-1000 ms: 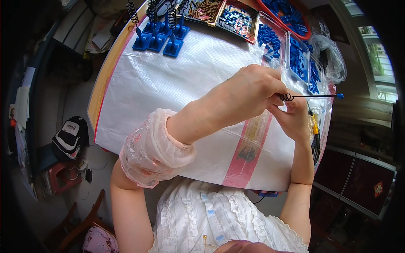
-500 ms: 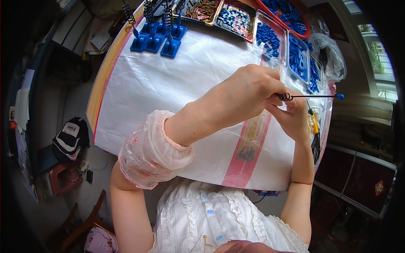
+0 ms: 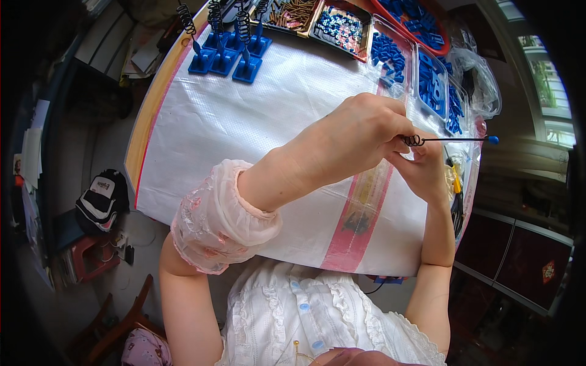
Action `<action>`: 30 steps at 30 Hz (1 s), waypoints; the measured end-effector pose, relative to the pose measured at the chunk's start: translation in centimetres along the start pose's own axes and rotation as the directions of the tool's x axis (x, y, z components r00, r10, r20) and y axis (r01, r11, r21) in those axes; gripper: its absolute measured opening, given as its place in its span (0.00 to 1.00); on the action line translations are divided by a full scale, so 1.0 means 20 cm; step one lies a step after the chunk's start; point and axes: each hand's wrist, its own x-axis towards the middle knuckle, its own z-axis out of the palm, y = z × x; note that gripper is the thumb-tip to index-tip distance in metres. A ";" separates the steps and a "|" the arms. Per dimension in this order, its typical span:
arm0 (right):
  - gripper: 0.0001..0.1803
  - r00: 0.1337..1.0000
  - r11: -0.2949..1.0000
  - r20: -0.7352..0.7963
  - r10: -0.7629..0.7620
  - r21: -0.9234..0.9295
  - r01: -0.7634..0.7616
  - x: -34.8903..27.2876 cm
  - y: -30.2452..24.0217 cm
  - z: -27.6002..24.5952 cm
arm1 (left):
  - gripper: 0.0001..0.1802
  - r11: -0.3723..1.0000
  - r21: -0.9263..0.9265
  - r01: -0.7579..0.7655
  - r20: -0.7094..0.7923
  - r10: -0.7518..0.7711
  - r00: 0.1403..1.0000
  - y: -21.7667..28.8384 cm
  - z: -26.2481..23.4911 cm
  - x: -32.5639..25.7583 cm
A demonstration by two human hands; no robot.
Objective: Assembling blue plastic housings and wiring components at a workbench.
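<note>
My left hand (image 3: 372, 125) reaches across from the left, its fingers closed around a black wire coil (image 3: 414, 140). My right hand (image 3: 425, 174) meets it from below with bent fingers, thumb and fingertips pinching at the same coil. A straight black end (image 3: 462, 139) of the wire sticks out to the right and carries a blue tip (image 3: 493, 140). The part of the coil inside my fingers is hidden. Below both hands lies a white woven sheet (image 3: 293, 213) with a pink-edged stripe.
Blue-based stands with black coils (image 3: 246, 69) are grouped at the far left. Along the back are a tray of brownish pieces (image 3: 293, 15), a tray of small beads (image 3: 337, 30), clear boxes of blue parts (image 3: 431, 85) and a red basket (image 3: 445, 46). A yellow-handled tool (image 3: 456, 180) lies at right.
</note>
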 end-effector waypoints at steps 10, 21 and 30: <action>0.14 0.999 0.999 0.041 0.028 0.020 -0.029 0.00 -0.02 0.00 | 0.17 1.000 0.008 0.010 0.006 -0.011 1.000 0.00 0.00 0.00; 0.15 0.997 0.997 0.056 0.048 0.053 -0.051 -0.01 0.02 -0.01 | 0.17 1.000 -0.002 -0.001 -0.006 0.001 1.000 0.00 0.00 0.00; 0.14 1.000 0.998 0.005 0.002 0.070 -0.003 0.00 0.01 0.01 | 0.16 1.000 0.003 -0.004 0.002 0.004 1.000 -0.01 0.00 0.00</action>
